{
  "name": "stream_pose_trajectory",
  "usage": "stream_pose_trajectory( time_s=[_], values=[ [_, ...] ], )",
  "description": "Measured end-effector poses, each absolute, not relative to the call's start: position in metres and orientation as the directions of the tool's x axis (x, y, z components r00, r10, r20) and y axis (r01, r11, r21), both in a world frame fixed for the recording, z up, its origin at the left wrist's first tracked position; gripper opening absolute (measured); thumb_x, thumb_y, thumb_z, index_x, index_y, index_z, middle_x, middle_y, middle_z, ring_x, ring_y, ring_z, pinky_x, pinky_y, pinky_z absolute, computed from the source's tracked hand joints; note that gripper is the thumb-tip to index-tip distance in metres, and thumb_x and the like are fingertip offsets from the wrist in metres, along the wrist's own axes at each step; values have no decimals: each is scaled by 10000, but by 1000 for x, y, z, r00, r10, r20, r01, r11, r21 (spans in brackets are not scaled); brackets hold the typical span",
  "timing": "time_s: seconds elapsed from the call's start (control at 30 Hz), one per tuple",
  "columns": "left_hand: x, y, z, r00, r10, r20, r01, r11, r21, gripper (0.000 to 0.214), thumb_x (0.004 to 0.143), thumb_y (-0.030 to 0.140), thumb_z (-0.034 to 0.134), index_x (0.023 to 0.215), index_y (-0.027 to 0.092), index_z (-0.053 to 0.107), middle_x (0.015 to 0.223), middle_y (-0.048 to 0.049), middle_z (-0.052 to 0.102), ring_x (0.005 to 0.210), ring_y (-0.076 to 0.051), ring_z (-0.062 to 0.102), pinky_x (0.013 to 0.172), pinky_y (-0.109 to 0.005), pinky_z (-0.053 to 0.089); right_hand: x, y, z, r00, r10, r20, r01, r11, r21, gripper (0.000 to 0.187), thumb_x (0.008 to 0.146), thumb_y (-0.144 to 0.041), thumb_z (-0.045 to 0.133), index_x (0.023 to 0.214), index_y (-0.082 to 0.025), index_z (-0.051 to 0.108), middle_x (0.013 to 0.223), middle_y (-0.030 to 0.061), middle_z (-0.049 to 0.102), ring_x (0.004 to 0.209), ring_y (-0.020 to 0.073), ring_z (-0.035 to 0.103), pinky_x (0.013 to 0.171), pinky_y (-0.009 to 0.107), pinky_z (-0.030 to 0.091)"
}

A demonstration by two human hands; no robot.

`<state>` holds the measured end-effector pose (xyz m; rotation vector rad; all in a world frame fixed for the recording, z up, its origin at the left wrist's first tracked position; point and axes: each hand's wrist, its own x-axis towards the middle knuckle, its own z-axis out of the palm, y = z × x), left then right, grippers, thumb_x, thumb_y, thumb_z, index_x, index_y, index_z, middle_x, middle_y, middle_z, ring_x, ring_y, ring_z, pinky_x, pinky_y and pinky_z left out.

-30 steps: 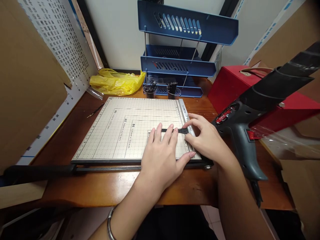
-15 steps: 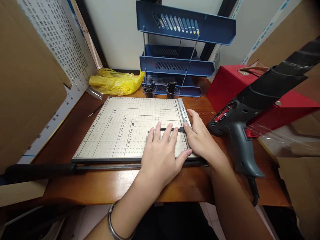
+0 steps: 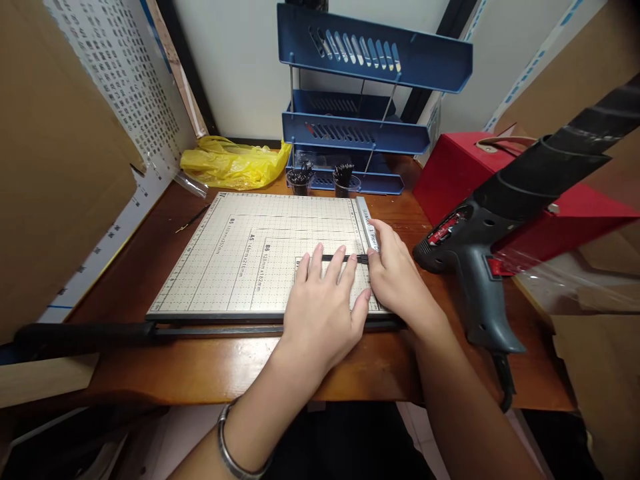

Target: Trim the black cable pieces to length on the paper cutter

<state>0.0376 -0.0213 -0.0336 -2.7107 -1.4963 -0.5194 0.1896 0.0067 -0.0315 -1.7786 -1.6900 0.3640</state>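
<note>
Sideways, black wires (image 3: pixel 361 259) run from beneath the flat, spread left hand (image 3: pixel 317 307) to the half-curled right hand (image 3: pixel 400 273), whose hold I can't tell.

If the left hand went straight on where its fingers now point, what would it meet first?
Past bare gridded board, the left hand would probably meet the right-hand clear cup of black strands, though depth is unclear.

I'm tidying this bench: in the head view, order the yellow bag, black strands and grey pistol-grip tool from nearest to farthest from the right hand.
1. Black strands: just left of the right hand.
2. Grey pistol-grip tool: to its right.
3. Yellow bag: farthest, back left.
</note>
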Motion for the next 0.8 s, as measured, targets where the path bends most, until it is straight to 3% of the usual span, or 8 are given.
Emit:
stream_pose_trajectory(
  time_s=[0.17, 0.4, 0.63, 0.8],
  values=[
    [37, -21, -35, 488, 817, 308, 821, -549, 155, 573, 1043, 450, 364, 1503, 139, 507, 1578, -101, 476, 1476, -417, 375, 1198, -582, 331, 191, 6, -28, 69, 936, 345, 788, 161, -594, 599, 862, -112, 390, 1444, -245, 435, 1487, 92, 515, 1392, 266, 467, 1157, 505, 398],
    [38, -22, -34, 494, 819, 292, 820, -550, 154, 583, 1042, 442, 356, 1514, 128, 492, 1584, -105, 467, 1478, -424, 367, 1204, -582, 320, 187, 4, -26, 70, 960, 272, 846, 87, -526, 626, 875, -106, 372, 1489, -224, 407, 1521, 121, 486, 1388, 325, 468, 1124, 583, 403],
    [38, -21, -35, 486, 822, 296, 825, -543, 154, 583, 1044, 453, 354, 1514, 137, 492, 1586, -100, 465, 1484, -414, 362, 1206, -573, 320, 196, 5, -28, 1, 936, 353, 812, 205, -546, 617, 852, -85, 382, 1452, -223, 428, 1487, 115, 511, 1397, 273, 470, 1156, 518, 406],
    [37, -21, -34, 491, 821, 292, 825, -546, 147, 584, 1040, 447, 363, 1515, 132, 489, 1587, -103, 463, 1484, -419, 359, 1202, -581, 322, 194, 5, -28, -7, 948, 319, 818, 189, -543, 637, 810, -57, 391, 1420, -231, 452, 1469, 114, 530, 1383, 285, 492, 1134, 536, 427]
  ],
)
